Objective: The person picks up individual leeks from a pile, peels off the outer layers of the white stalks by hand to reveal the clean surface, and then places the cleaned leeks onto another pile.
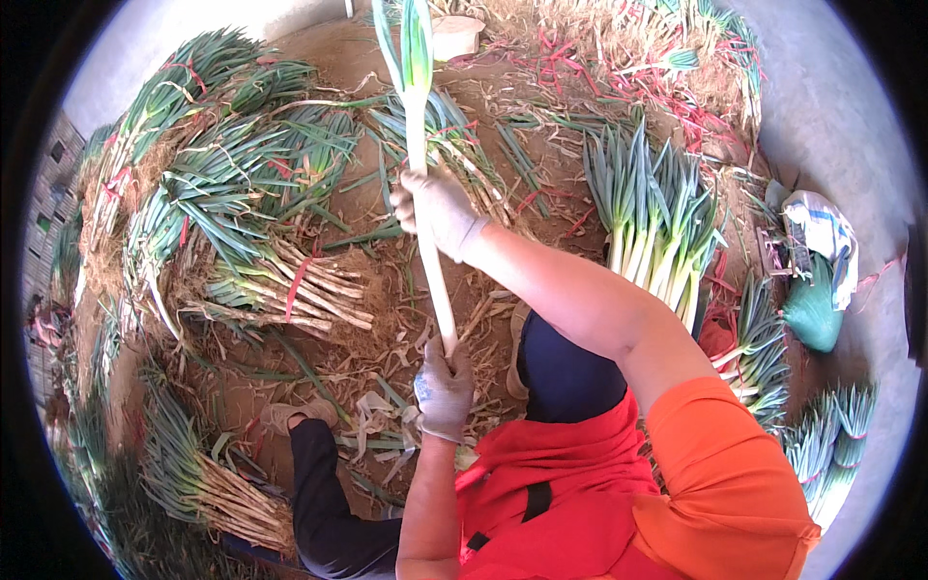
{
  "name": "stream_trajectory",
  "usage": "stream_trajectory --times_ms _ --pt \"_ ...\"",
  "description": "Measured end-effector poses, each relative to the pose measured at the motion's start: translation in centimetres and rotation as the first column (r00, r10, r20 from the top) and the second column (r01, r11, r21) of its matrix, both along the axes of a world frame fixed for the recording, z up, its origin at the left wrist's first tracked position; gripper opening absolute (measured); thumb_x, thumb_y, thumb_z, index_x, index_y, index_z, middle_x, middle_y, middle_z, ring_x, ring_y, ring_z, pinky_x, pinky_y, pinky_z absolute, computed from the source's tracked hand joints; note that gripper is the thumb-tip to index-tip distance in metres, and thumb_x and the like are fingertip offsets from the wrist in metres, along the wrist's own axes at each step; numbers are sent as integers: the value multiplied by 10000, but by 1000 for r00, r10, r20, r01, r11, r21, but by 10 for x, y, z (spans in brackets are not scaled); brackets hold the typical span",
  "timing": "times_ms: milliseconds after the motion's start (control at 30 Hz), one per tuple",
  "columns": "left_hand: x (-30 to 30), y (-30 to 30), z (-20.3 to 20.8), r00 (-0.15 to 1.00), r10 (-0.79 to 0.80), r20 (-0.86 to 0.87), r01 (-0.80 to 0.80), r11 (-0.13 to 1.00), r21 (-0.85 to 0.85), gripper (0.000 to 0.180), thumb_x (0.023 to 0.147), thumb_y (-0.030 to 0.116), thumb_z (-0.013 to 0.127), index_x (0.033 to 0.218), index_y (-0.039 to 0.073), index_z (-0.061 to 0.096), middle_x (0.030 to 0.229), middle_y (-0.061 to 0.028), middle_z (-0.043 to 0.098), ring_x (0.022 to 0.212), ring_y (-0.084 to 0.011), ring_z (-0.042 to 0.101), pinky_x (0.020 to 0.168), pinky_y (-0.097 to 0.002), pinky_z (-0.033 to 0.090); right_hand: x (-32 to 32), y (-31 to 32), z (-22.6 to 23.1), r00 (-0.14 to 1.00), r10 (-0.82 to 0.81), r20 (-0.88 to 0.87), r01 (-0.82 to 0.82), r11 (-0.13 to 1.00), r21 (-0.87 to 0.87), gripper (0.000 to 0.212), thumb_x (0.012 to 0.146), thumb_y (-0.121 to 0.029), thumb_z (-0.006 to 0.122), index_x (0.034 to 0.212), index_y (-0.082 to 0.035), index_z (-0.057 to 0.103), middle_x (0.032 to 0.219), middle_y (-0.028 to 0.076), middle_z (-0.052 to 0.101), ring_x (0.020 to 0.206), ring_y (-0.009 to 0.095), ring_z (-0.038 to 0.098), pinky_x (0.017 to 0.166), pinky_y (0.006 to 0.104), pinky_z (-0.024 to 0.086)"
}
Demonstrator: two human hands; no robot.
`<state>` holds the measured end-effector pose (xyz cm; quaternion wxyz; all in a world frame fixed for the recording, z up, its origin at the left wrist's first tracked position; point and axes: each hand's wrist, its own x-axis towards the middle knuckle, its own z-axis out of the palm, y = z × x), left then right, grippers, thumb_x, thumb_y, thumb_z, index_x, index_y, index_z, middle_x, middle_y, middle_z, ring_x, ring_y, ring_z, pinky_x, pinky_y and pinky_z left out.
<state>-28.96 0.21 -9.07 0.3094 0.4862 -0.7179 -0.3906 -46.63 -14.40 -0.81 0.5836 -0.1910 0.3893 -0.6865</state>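
A long leek point(417, 135) with a white stalk and green leaves stands nearly upright in front of me. My right hand point(440, 215), in a pale work glove, is closed round the middle of its stalk. Lower down, my left hand point(445, 391), also gloved, grips the stalk's bottom end, so the root end is hidden in the fingers. Peeled skins point(377, 420) and dry scraps litter the ground beneath. To the right of my right forearm, a row of cleaned leeks point(648, 222) with white stalks stands with leaves upward.
Uncleaned leek bundles tied with red bands point(295, 285) lie at the left, with another bundle point(227, 483) near my left leg. Red ties point(677, 101) are strewn at the back right. A green sack point(814, 304) and a striped cloth point(822, 232) rest by the right wall.
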Motion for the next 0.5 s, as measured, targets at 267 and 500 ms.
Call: stream_trajectory --times_ms 267,500 --pt "19 9 -48 968 -78 239 119 979 -162 215 888 158 592 1055 51 506 739 -180 630 627 -383 623 536 -453 468 29 9 2 985 -39 -168 76 973 218 181 967 -140 510 1132 -82 463 749 61 547 519 110 488 427 238 404" --pt "123 95 -245 643 -498 583 321 865 385 212 886 224 557 1025 64 553 729 -174 638 690 -331 655 589 -460 503 -5 9 20 970 -173 -168 183 982 48 183 930 -138 518 1056 -88 395 720 60 514 514 120 477 425 272 426"
